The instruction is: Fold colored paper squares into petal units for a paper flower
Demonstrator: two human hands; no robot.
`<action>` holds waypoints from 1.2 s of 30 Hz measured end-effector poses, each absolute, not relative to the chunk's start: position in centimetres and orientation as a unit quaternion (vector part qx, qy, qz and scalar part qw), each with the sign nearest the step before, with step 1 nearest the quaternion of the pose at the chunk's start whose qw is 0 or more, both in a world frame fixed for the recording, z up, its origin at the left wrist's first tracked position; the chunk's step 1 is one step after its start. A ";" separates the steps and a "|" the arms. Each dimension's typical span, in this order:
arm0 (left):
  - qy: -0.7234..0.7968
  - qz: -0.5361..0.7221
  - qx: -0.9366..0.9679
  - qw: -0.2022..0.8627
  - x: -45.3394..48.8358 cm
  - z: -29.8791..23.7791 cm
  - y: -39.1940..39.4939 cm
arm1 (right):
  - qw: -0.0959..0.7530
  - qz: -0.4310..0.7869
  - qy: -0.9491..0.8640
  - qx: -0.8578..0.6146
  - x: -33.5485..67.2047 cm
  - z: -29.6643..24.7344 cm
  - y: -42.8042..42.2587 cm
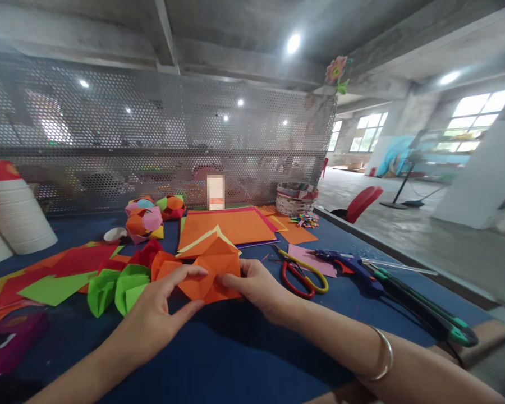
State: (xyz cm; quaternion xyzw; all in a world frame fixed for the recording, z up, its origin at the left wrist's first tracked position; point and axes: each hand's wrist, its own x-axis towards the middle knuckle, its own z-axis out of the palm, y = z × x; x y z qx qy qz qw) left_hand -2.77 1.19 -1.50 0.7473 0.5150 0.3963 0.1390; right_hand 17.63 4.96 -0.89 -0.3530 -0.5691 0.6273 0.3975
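Head cam: my right hand pinches the folded orange paper over the blue tabletop, left hand resting against it, finger and thumb spread. Stacked white cups stand off left; a woven basket sits further back, can't make out what's inside. Behind: perforated screen, then grey floor, bright windows.

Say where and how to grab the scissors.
Probably by the red loop and yellow loop together, from the near right: the scissors lie flat, loops angled near-right, blades pointing away and left, toward the paper stack.
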 end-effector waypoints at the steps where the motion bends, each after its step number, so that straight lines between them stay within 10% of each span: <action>1: 0.513 0.399 0.747 0.144 -2.7 -1.5 1.2 | 0.399 0.628 -0.568 -0.353 17.6 -0.9 4.9; 36: 0.456 0.467 0.757 -0.010 -2.9 -2.2 1.1 | 0.402 0.627 -0.590 -0.313 17.1 -1.0 4.2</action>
